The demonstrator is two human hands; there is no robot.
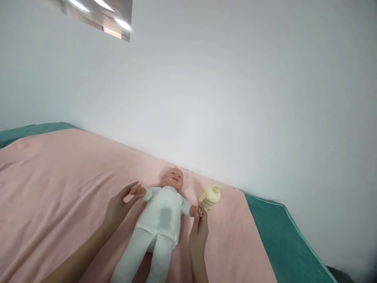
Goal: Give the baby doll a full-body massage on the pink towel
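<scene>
A baby doll (161, 214) in a white top and white trousers lies on its back on a pink sheet (73, 177). A grey patch marks the front of its top. My left hand (120, 204) pinches the doll's hand on the left side between thumb and fingers. On the other side, my right hand (199, 232) has its thumb and fingers closed on the doll's other hand. Just beyond my right hand stands a pale yellow bottle (211, 196) with dark print, its lower part partly hidden by my fingers.
A green mattress or cover (282, 232) shows past the sheet's right edge, and more green at the far left. A white wall (206, 98) rises directly behind the doll's head and the bottle. An opening or reflective panel (108, 19) sits high on the left.
</scene>
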